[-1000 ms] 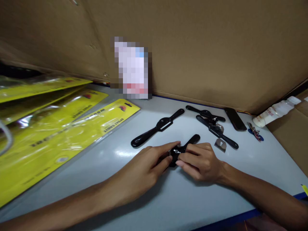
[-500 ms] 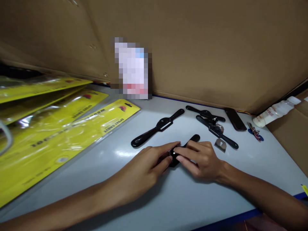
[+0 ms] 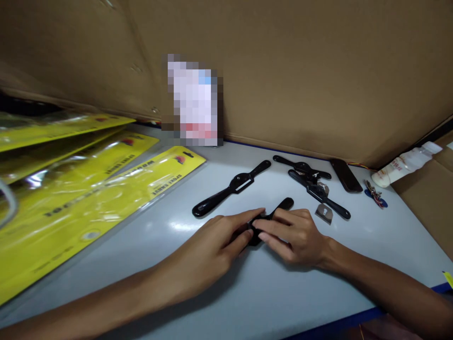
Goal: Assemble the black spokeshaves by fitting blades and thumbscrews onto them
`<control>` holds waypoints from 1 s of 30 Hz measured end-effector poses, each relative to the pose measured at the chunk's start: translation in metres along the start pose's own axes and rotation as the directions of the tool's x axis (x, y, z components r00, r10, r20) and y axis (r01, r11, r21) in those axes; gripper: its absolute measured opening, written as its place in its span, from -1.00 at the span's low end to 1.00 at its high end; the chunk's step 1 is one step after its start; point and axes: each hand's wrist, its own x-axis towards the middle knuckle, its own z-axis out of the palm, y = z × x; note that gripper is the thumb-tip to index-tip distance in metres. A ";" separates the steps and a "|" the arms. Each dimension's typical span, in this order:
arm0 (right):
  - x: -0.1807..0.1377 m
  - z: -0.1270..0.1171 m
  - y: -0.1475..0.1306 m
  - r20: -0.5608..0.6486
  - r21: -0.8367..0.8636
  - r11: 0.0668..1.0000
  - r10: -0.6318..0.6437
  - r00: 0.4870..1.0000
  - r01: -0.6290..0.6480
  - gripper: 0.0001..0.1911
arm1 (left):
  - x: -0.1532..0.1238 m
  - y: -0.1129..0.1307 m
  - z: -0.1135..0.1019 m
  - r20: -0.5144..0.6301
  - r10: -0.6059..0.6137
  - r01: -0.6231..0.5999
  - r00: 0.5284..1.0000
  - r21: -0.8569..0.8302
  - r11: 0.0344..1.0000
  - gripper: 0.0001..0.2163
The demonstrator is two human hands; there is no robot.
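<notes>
A black spokeshave (image 3: 285, 203) lies on the grey tabletop under both hands, its free handle pointing away to the upper right. My left hand (image 3: 222, 241) is closed on its left part, fingers over the far side and thumb in front. My right hand (image 3: 295, 233) has its index finger and thumb at the middle of the tool, where the fingertips hide the small silver screw. Beyond my hands rests another spokeshave (image 3: 239, 182) with an open blade slot. Right of that, two more spokeshaves (image 3: 300, 166) lie close together, beside a loose steel blade (image 3: 323, 213).
Yellow spokeshave packages (image 3: 170, 175) in clear plastic cover the left side. A dark phone (image 3: 346, 175), keys (image 3: 375, 194) and a white bottle (image 3: 406, 164) are at the right. A cardboard wall (image 3: 300, 71) rises behind, with a blurred-out sheet (image 3: 196, 104) against it.
My right index fingertip has shifted slightly left, covering the silver screw that showed before. My left hand stays in place on the spokeshave.
</notes>
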 end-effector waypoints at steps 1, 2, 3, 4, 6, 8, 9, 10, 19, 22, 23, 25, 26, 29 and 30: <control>0.000 0.000 0.000 0.007 0.004 1.000 -0.029 1.000 0.028 -0.66 | 0.000 0.000 0.000 -0.004 0.004 -0.004 1.000 -0.003 1.000 -0.60; 0.000 0.000 0.000 0.012 0.001 0.999 -0.037 0.999 0.037 -0.63 | 0.000 0.001 0.000 -0.001 0.005 -0.005 1.000 -0.004 1.000 -0.61; 0.000 0.000 0.000 0.012 -0.007 1.000 -0.026 1.000 0.026 -0.60 | 0.000 0.001 0.000 0.007 0.001 -0.001 1.000 -0.003 1.000 -0.61; 0.000 0.000 0.000 0.010 -0.018 1.000 0.001 1.000 -0.001 -0.57 | -0.001 0.001 0.000 0.013 -0.005 0.005 1.000 0.000 1.000 -0.61; -0.001 0.001 0.001 0.005 -0.033 0.997 0.064 0.998 -0.064 -0.56 | -0.001 0.002 -0.001 0.023 -0.010 0.010 1.000 0.008 1.000 -0.60; -0.001 0.002 0.001 0.002 -0.040 0.995 0.096 0.995 -0.095 -0.62 | -0.001 0.001 -0.001 0.035 -0.014 0.013 0.999 0.011 1.000 -0.60; -0.001 0.001 0.001 0.002 -0.037 0.996 0.084 0.996 -0.084 -0.64 | -0.001 0.001 -0.001 0.036 -0.011 0.011 0.999 0.006 1.000 -0.60; -0.001 0.001 0.000 0.003 -0.030 0.998 0.056 0.998 -0.056 -0.66 | 0.000 0.001 -0.001 0.035 -0.006 0.006 0.999 -0.002 1.000 -0.61; -0.002 0.001 0.001 0.015 -0.039 0.996 0.086 0.996 -0.085 -0.63 | -0.002 0.000 -0.001 0.032 -0.005 0.005 0.999 -0.017 1.000 -0.61; -0.002 0.001 0.001 0.006 -0.015 1.000 0.010 1.000 -0.010 -0.68 | -0.001 0.001 -0.001 0.025 0.004 -0.003 1.000 -0.028 1.000 -0.62; -0.002 0.000 0.001 0.009 -0.009 1.000 -0.020 1.000 0.020 -0.67 | -0.001 0.001 -0.001 0.021 0.007 -0.006 1.000 -0.025 1.000 -0.62; -0.001 0.000 0.000 0.019 -0.007 0.999 -0.036 0.999 0.036 -0.62 | 0.000 0.001 0.000 0.020 0.012 -0.012 1.000 -0.018 1.000 -0.62; -0.001 0.000 0.000 0.022 -0.011 1.000 -0.024 0.999 0.024 -0.59 | 0.000 0.001 0.000 0.023 0.012 -0.012 1.000 -0.014 1.000 -0.62; -0.001 0.001 0.000 0.008 -0.026 0.999 0.029 1.000 -0.029 -0.56 | -0.001 0.001 0.000 0.030 -0.007 0.007 1.000 -0.005 1.000 -0.61; -0.001 0.001 0.000 0.004 -0.033 0.998 0.048 0.999 -0.048 -0.56 | -0.001 0.000 0.000 0.031 -0.013 0.014 0.999 -0.002 1.000 -0.61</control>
